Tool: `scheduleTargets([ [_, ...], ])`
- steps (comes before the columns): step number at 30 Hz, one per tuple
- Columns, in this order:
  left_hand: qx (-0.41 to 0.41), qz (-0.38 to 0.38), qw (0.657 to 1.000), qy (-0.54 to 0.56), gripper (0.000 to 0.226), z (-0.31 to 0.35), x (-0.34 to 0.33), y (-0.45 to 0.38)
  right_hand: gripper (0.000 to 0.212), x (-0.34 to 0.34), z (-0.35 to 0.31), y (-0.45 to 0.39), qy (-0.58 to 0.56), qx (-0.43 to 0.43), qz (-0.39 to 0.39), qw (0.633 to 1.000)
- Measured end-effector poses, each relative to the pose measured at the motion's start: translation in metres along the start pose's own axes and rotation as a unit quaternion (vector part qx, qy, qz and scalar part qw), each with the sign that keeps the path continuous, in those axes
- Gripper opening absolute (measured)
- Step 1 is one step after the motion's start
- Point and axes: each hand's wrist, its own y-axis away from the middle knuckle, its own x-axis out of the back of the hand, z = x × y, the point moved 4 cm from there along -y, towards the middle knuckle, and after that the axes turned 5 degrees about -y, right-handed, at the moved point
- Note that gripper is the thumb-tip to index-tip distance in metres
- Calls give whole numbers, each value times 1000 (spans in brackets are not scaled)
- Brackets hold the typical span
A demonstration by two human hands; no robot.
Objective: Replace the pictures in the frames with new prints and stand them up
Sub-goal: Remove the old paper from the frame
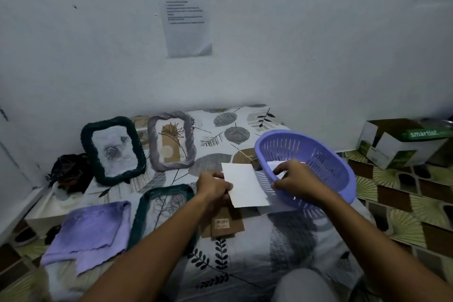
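Head view: left hand [213,185] pinches a white print [245,185] by its left edge, above a brown backing board [226,224] on the leaf-patterned cloth [245,260]. Right hand [295,182] grips the near rim of the purple basket [318,154]. Two frames stand behind, one dark green [111,149], one grey [171,141]; a third, green frame [164,211] lies flat beside a purple towel [90,230].

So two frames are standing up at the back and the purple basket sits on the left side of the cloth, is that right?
Not quite. The head view shows the purple basket on the right side of the cloth, under the right hand. The two frames, the dark green frame and the grey frame, do stand at the back.
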Motion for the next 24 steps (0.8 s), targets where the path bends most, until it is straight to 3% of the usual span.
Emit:
scheduleTargets([
  [7,-1,-7,1000,-20,21,2,-50,-9,29,23,5,-3,-46,16,36,998],
  [14,0,-12,998,-63,21,8,-80,-23,43,5,11,-9,-38,20,10,999],
  [16,-34,9,993,-108,9,11,-79,-24,45,-3,14,-9,-16,25,1,1000],
  [18,-81,58,986,-132,18,16,-69,-23,38,-3,15,-9,-18,37,1,999],
  [21,-97,37,995,1,25,23,-58,-21,14,23,27,-25,-126,2,51,991],
  [24,-112,-5,993,23,30,33,-57,-22,11,49,49,-58,-66,-44,129,988],
])
